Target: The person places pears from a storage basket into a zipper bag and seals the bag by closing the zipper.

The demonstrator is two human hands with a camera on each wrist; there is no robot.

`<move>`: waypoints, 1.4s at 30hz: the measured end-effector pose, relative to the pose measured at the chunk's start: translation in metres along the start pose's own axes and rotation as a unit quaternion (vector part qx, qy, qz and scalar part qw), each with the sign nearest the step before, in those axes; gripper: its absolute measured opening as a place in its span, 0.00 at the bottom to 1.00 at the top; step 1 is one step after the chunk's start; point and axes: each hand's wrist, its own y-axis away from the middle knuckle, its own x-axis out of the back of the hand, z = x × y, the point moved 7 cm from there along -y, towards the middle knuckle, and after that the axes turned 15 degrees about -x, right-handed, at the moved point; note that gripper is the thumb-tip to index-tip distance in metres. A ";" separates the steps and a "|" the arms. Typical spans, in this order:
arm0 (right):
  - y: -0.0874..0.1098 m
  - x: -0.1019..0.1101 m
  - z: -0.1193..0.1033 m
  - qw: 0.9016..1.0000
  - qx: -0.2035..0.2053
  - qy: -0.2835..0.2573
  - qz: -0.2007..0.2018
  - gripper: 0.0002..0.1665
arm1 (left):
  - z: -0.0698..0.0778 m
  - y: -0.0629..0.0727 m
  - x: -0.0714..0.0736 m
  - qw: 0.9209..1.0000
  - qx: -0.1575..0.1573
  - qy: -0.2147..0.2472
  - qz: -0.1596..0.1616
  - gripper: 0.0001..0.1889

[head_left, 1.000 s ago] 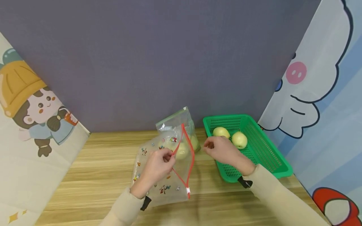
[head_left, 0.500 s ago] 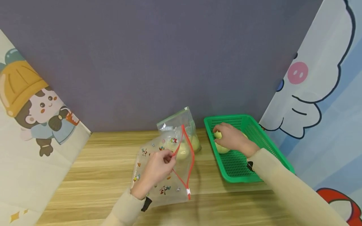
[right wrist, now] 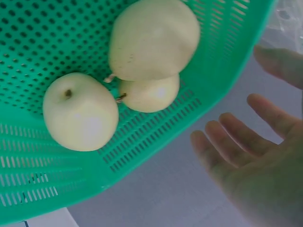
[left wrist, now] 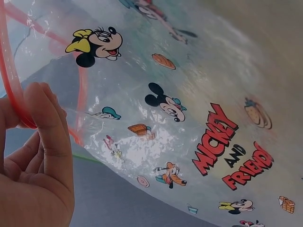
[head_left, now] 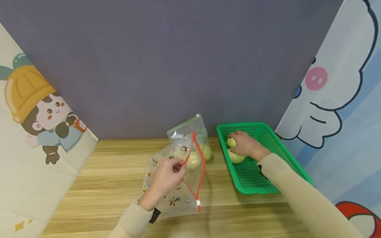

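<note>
In the head view a clear cartoon-printed zip bag (head_left: 169, 195) with a red rim stands with its mouth apart. My left hand (head_left: 166, 175) pinches the red rim between thumb and fingers, as the left wrist view shows the hand (left wrist: 40, 156) doing. Over the green basket (head_left: 256, 190) my right hand (head_left: 245, 145) is at the pale yellow pears (head_left: 236, 157), partly covering them. The right wrist view shows that hand (right wrist: 260, 156) with fingers spread and nothing in the palm. Three pears (right wrist: 80, 113) lie in the basket there, two overlapping in that view.
Behind the printed bag stands another clear zip bag (head_left: 189, 127) with a green seal and pale yellow fruit in it. A grey wall (head_left: 166, 66) rises behind the wooden table (head_left: 110, 175). Cartoon-printed panels flank both sides.
My right hand has moved right and away from me, from beside the basket to over the pears; it stays there during the last half second. My left hand keeps its hold on the rim.
</note>
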 end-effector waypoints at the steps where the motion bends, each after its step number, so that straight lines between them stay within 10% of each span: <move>1: -0.001 -0.003 0.002 1.000 -0.004 0.008 -0.004 0.33 | 0.000 0.000 0.000 1.000 0.001 0.001 0.000 0.06; 42: -0.020 -0.057 0.033 0.995 -0.035 0.051 -0.072 0.49 | -0.001 0.006 0.001 1.000 0.017 0.002 -0.010 0.05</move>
